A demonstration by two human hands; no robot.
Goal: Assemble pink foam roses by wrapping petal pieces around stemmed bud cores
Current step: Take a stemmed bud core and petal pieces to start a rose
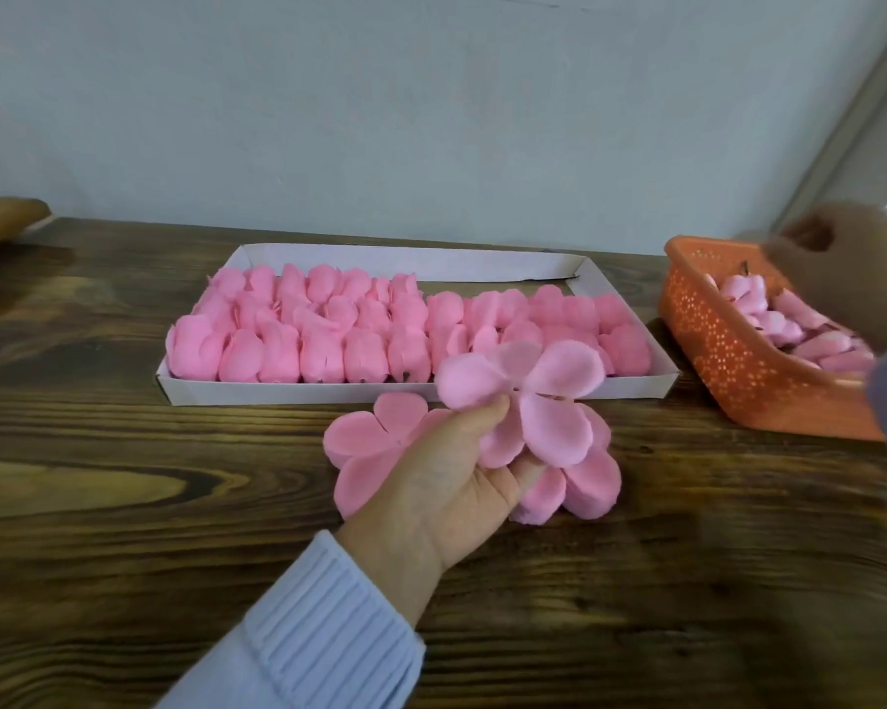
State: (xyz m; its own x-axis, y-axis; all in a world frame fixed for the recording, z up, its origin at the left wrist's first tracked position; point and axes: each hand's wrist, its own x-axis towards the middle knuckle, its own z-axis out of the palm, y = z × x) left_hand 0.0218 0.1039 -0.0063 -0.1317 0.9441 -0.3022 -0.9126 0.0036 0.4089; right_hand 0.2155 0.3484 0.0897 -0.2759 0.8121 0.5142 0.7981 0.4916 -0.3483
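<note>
My left hand [446, 478] pinches a pale pink flower-shaped petal piece [554, 381] between thumb and fingers, just above the table. Under it a stack of darker pink petal pieces [364, 442] lies on the wood. A white cardboard tray [298, 394] behind holds rows of pink foam roses [324, 324]. At the right, an orange perforated basket [728, 350] contains pink bud cores [789, 324]. My right hand [840, 268] is blurred over the basket's far end; its fingers cannot be made out.
The dark wooden table [124, 504] runs up to a pale wall. A brown object [1, 222] sits at the far left edge. The basket stands tilted, close to the tray's right end.
</note>
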